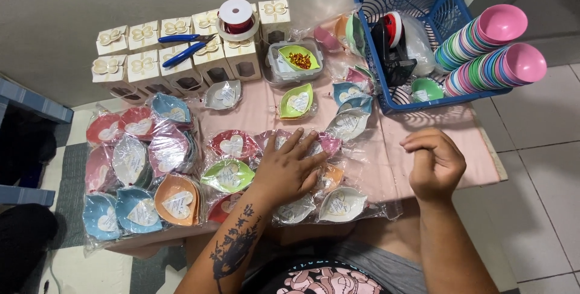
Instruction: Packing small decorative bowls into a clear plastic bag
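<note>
Left hand: the tattooed forearm rises from the lower centre of the view. The hand lies palm down with fingers spread flat, pressing on a cluster of wrapped leaf-shaped dishes on the pink-covered bench. It grips nothing; the fingers are fully extended across the plastic wrap.

Right hand: the forearm rises from the lower right. The hand hovers above the bench edge, fingers curled loosely inward toward the palm. Whether it holds anything between the fingers cannot be determined.

The wrapped dishes lie directly under the left hand and extend to both sides of it. A white wrapped dish sits just beside the wrist, between the two hands. A green wrapped dish lies just left of the left hand. The right hand is apart from all dishes.

Surroundings: a larger pile of wrapped dishes occupies the left end of the bench. White gift boxes stand along the far edge, carrying blue pliers. A blue basket with stacked coloured bowls stands at the far right.
</note>
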